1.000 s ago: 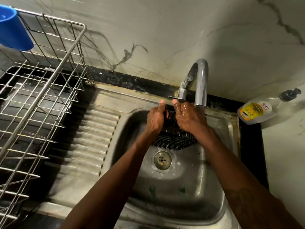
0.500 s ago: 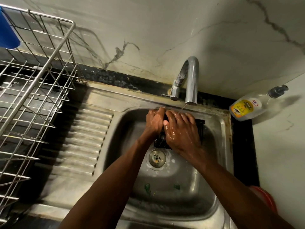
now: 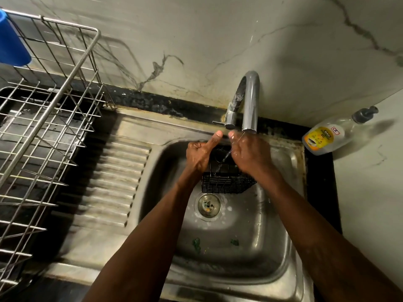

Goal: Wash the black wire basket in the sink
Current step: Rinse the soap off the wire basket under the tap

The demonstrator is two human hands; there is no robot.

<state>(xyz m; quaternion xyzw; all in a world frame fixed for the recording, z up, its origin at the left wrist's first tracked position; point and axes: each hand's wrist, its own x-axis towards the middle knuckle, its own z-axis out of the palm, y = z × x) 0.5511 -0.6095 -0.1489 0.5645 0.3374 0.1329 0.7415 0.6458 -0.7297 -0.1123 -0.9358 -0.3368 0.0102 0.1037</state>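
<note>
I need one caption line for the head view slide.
The left hand and right hand hold the black wire basket under a thin stream from the tap, in the sink.

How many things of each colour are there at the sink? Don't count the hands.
Black: 1, basket
Blue: 1, cup
Silver: 3, rack, tap, sink
Clear: 1, bottle
Total: 6

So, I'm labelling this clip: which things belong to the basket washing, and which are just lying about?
In use: black wire basket, sink, tap, left hand, right hand.
Lying about: soap bottle, dish rack, blue cup.
</note>
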